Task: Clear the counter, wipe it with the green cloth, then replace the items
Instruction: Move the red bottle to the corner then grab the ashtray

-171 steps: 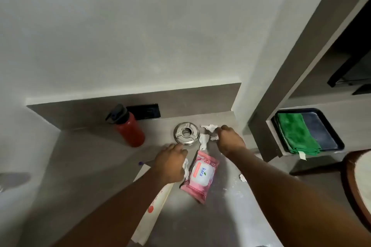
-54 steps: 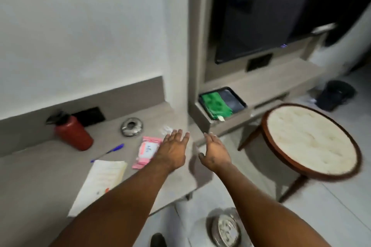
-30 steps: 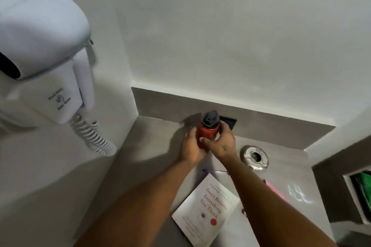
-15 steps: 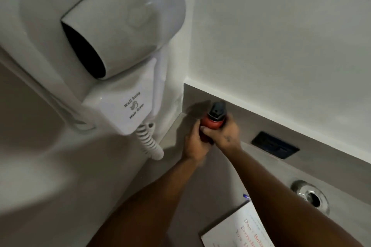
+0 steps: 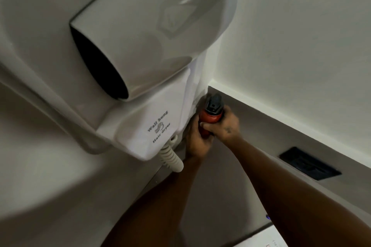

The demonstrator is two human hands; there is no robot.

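Note:
A red bottle (image 5: 208, 118) with a black cap stands upright in the far left corner of the grey counter (image 5: 216, 186), close under the hair dryer. My left hand (image 5: 197, 142) wraps its lower body from the left. My right hand (image 5: 225, 126) grips it from the right, fingers across the front. A white book corner (image 5: 263, 238) shows at the bottom right edge, with a blue pen tip (image 5: 267, 216) just above it. The green cloth is out of view.
A white wall-hung hair dryer (image 5: 124, 52) with a coiled cord (image 5: 172, 158) fills the upper left, right beside the bottle. A black socket plate (image 5: 310, 163) sits in the grey backsplash to the right. White walls meet at the corner.
Both hands have carried the red bottle leftward from the counter's back middle into the far left corner under the hair dryer. My view has followed left, losing the metal ashtray.

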